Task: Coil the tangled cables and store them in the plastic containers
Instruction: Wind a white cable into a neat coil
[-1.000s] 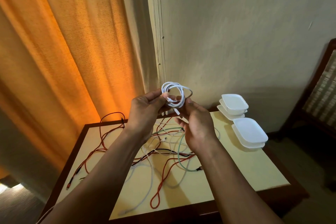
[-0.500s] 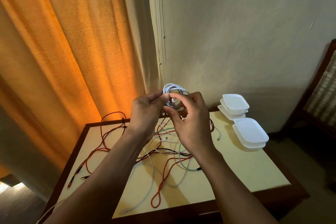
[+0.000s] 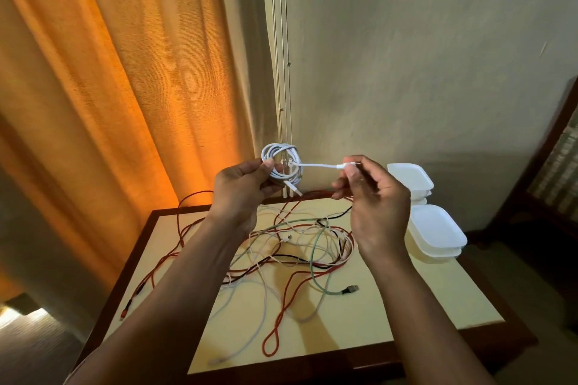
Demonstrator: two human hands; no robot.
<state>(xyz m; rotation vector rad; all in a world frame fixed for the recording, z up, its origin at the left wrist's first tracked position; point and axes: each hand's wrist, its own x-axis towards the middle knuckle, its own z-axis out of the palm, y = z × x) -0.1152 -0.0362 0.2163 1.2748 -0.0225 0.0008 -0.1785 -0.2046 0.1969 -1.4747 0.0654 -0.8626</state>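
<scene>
Cable coil (image 3: pixel 283 162), single, in left fingers' (image 3: pixel 253 168) grip, tail (image 3: pixel 319 165) in right fingers' (image 3: pixel 352 170) pinch; two container stacks (image 3: pixel 410 177) (image 3: pixel 436 230).

Reaching out with both bare forearms, hands up at roughly the same height, a little apart. Gripping the white cable coil (image 3: pixel 283 162) in the left hand (image 3: pixel 240 194), thumb laid over the loops. Pinching the cable end (image 3: pixel 342 166) in the right hand (image 3: pixel 375 206) between thumb and forefinger, other fingers loosely curled.
</scene>
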